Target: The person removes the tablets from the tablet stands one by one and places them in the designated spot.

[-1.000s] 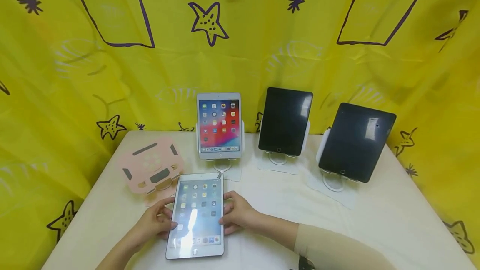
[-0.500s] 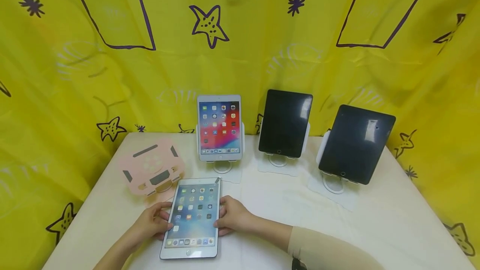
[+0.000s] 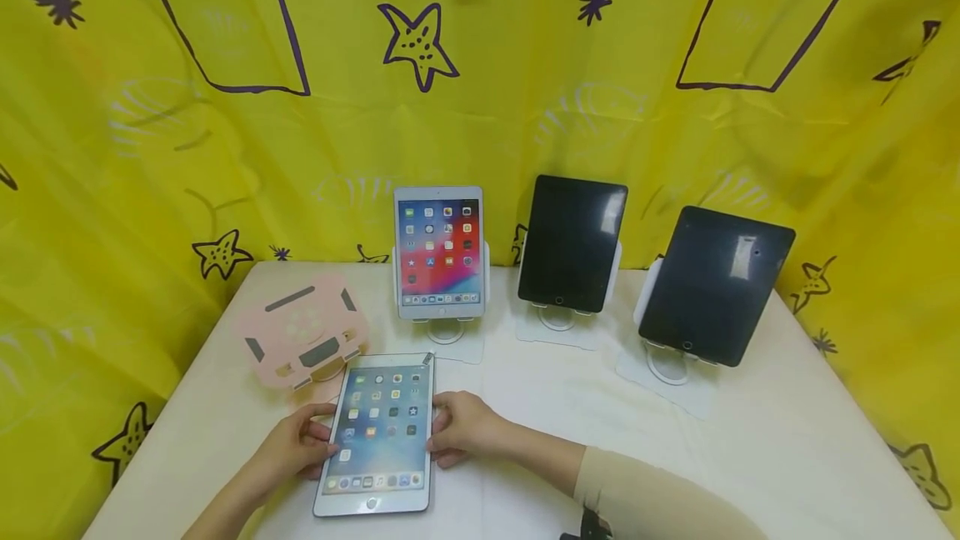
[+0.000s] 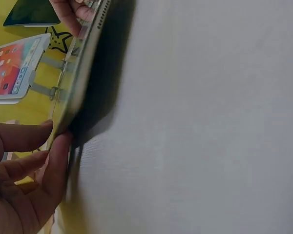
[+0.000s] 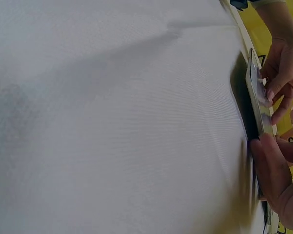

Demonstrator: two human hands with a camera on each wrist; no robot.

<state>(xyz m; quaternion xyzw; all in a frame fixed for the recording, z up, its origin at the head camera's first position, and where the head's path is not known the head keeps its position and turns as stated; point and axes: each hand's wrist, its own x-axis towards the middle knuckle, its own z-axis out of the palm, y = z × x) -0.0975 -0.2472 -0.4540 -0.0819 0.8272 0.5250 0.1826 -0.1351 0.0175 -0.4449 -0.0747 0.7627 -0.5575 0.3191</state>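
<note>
A white tablet [image 3: 377, 430] with a lit home screen is held low over the white table [image 3: 570, 415], in front of me. My left hand [image 3: 318, 442] grips its left edge, thumb on the bezel. My right hand [image 3: 444, 432] grips the right edge. In the left wrist view the tablet's thin edge [image 4: 83, 63] stands a little off the cloth with a shadow beneath, and my left hand's fingers [image 4: 51, 165] curl at it. The right wrist view shows the same edge [image 5: 258, 97] between my right hand's fingers [image 5: 271, 168] and the left hand [image 5: 281, 73].
An empty pink stand [image 3: 303, 338] sits just behind the held tablet on the left. Behind it, a lit white tablet [image 3: 438, 250] and two dark tablets [image 3: 572, 242] [image 3: 714, 283] lean on white stands. A yellow curtain [image 3: 150, 148] surrounds the table.
The held tablet has shifted slightly left and sunk lower toward the table. Both hands have kept their grip on its edges.
</note>
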